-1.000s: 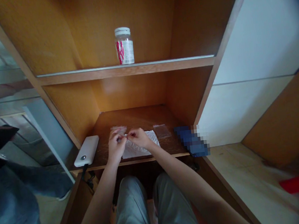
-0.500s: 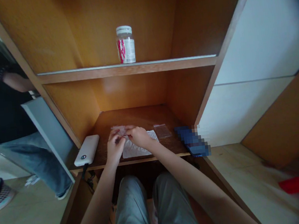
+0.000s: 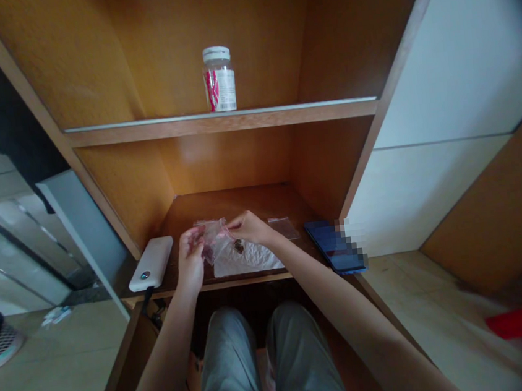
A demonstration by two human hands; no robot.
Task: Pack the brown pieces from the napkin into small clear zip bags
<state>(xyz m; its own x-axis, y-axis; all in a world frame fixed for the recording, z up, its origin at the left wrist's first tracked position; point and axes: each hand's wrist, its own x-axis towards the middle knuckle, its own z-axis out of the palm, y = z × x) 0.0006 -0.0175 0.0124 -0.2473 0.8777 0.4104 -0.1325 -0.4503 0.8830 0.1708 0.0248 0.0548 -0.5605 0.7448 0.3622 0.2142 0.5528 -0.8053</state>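
Note:
A small clear plastic zip bag (image 3: pixel 211 233) is stretched between my two hands above the desk. My left hand (image 3: pixel 190 246) pinches its left side. Fingers of my right hand (image 3: pixel 247 227) are closed on its upper right edge. Just below the right hand, a small dark brown and gold object (image 3: pixel 239 245) rests on a crinkled white tissue (image 3: pixel 249 260); its exact kind is too small to make out. A second clear zip bag (image 3: pixel 285 228) lies flat to the right, partly behind my right wrist.
A white power bank (image 3: pixel 151 264) with a black cable lies at the desk's left. A dark phone (image 3: pixel 334 247) is at the right. A white-capped jar (image 3: pixel 219 80) stands on the shelf (image 3: pixel 281 116) above. A grey panel (image 3: pixel 82 227) juts out at left.
My hands have moved apart, spreading the bag between them. The small dark object now shows on the tissue. The person at the left has gone from view.

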